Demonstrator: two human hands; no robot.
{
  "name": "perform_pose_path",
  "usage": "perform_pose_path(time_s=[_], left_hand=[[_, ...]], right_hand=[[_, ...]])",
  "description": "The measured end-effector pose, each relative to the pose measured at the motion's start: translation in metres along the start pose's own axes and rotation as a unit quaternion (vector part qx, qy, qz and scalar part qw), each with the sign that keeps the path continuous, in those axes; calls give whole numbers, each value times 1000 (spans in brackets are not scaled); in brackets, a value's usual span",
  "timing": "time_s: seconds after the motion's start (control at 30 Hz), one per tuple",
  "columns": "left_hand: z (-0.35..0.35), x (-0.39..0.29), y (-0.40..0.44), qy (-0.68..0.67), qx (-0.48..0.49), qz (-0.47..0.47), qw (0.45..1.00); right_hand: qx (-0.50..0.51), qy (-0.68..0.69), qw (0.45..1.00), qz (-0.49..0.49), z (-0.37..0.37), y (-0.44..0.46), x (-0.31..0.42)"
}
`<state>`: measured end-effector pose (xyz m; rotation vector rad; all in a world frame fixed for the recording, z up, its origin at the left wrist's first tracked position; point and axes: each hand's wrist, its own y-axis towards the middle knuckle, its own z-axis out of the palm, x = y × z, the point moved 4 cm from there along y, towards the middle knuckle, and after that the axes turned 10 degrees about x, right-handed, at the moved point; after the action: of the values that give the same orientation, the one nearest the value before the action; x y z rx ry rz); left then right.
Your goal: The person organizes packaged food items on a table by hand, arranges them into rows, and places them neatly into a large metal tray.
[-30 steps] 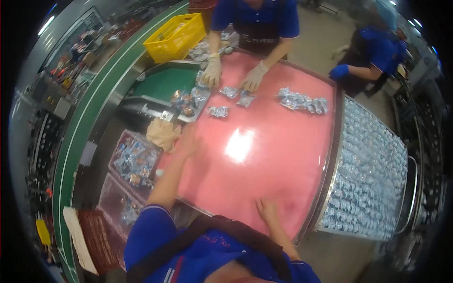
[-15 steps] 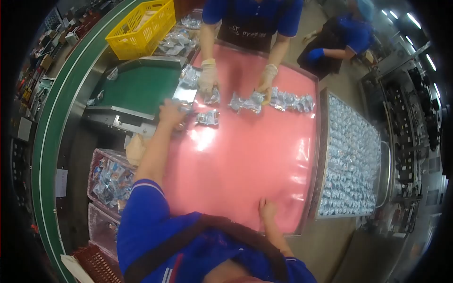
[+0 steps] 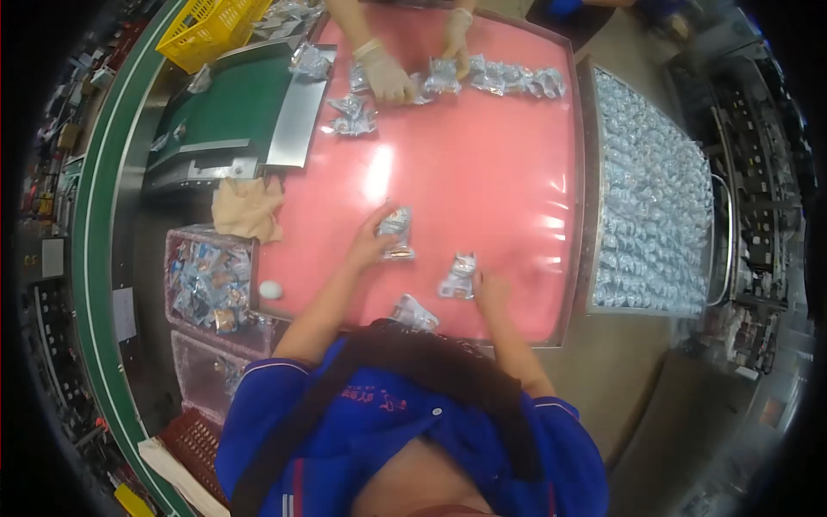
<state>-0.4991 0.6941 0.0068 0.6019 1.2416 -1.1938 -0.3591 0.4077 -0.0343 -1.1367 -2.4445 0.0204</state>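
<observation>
On the pink tabletop (image 3: 431, 164), my left hand (image 3: 372, 241) has its fingers and thumb around the left side of a silver packet (image 3: 396, 231). To the right, my right hand (image 3: 493, 295) is beside two silver packets (image 3: 458, 276) lying together, its fingertips close to their right edge. The right fingers are blurred, and whether they touch the packets cannot be made out. Another silver packet (image 3: 415, 314) lies near the table edge by my body. A small white egg-shaped object (image 3: 270, 289) is at the left edge.
Across the table, a co-worker's gloved hands (image 3: 386, 76) handle silver packets beside a row (image 3: 517, 79) of them. A metal tray (image 3: 650, 202) full of packets stands right. Left are a green belt (image 3: 228, 108), a tan cloth (image 3: 248, 209), a crate of packets (image 3: 207, 280) and a yellow crate (image 3: 207, 34).
My left hand has come back from the chute to the near middle, where it grips a packet. Packets now lie near my right hand. The view has shifted down toward my body.
</observation>
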Motion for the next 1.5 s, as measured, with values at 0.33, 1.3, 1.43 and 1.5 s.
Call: perform_pose_path(time_s=[0.33, 1.3, 1.43, 1.5], left_hand=[[-8, -45, -96, -70, -139, 28, 987], [-161, 33, -449, 25, -767, 72, 637], [-150, 9, -287, 97, -604, 67, 788], [-132, -3, -219, 161, -481, 70, 859]], right_hand=[[52, 77, 995, -40, -12, 1, -8], [147, 27, 942, -300, -41, -9, 82], [76, 59, 970, -224, -60, 14, 54], [54, 84, 973, -208, -66, 15, 48]])
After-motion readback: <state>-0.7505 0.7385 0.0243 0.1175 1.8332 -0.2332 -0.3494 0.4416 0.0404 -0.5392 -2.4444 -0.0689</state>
